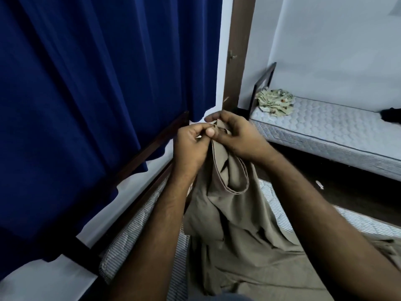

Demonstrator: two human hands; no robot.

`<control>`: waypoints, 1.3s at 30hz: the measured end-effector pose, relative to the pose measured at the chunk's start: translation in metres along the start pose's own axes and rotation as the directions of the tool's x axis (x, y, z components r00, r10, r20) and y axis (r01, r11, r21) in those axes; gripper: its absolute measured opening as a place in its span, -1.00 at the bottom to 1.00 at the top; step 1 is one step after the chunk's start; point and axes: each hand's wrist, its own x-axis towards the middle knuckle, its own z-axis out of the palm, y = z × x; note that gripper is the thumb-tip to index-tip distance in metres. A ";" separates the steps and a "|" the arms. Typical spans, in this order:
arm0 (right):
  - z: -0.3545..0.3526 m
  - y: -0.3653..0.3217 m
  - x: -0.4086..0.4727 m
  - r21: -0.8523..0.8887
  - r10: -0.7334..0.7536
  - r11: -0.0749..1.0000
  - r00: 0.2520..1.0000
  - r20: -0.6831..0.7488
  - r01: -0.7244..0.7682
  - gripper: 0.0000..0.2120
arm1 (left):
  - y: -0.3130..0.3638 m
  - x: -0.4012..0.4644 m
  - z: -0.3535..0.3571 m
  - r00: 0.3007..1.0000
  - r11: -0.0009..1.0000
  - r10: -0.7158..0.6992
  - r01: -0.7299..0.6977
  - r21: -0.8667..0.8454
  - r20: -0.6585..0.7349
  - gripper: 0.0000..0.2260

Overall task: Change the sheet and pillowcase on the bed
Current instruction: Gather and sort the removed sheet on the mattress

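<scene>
With both our left hand [191,146] and right hand [234,137] pinching the tan sheet's [227,213] hem, we judge the striped mattress [138,227] mostly uncovered.

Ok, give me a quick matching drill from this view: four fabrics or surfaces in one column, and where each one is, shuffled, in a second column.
Things:
1. beige sheet
2. floral cloth
3. blue curtain
4. near mattress

Places:
A. hanging along the wall on the left
B. bunched at the head of the far mattress
C. hem pinched by the left hand and right hand
D. under the beige sheet

Pairs: 1-C, 2-B, 3-A, 4-D
</scene>
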 end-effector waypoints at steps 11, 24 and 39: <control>-0.007 0.000 0.006 -0.024 -0.017 1.000 0.973 -0.230 0.012 -0.91 | 0.001 -0.017 -0.007 0.997 0.999 -0.048 0.049 0.019 -0.056 -0.73; -0.021 -0.016 0.019 0.071 0.000 0.997 0.878 -0.479 0.039 -0.90 | 0.012 -0.047 0.007 0.966 0.943 0.188 -0.127 0.308 -0.177 -0.62; -0.030 -0.018 0.016 0.120 0.038 0.992 0.859 -0.511 0.027 -0.85 | 0.012 -0.044 -0.004 0.957 0.971 0.061 0.009 0.238 -0.285 -0.94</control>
